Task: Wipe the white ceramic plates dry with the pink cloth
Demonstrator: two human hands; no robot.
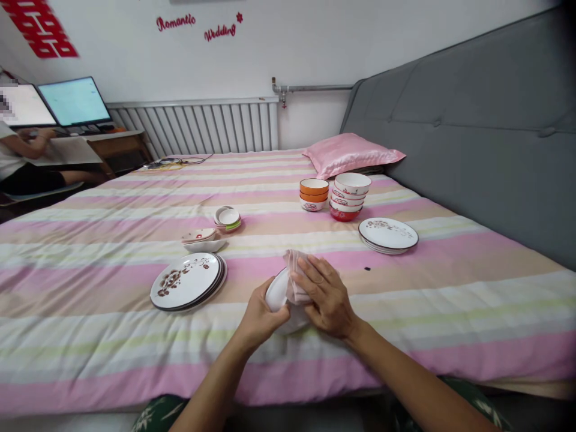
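Observation:
My left hand [262, 315] grips the left rim of a small white dish [276, 292], thumb on the near side. Against the dish's right part, my right hand [330, 300] presses a pale pink cloth [296, 277], fingers bent over it. Hand and cloth hide much of the dish, so its full shape cannot be made out. To the left lies a stack of flower-patterned oval plates [186, 281]. Beyond it are shallow dishes [200, 236] and a pile of small saucers [227, 216]. On the right is another stack of flower-patterned plates [388, 233].
Farther back stand an orange-topped bowl stack [314, 192] and a taller white-and-red bowl stack [348, 195], before a pink pillow [351, 154]. All rest on a striped bedspread [112, 252]. A grey headboard [472, 126] rises at right. A person [20, 153] sits by monitors [74, 101].

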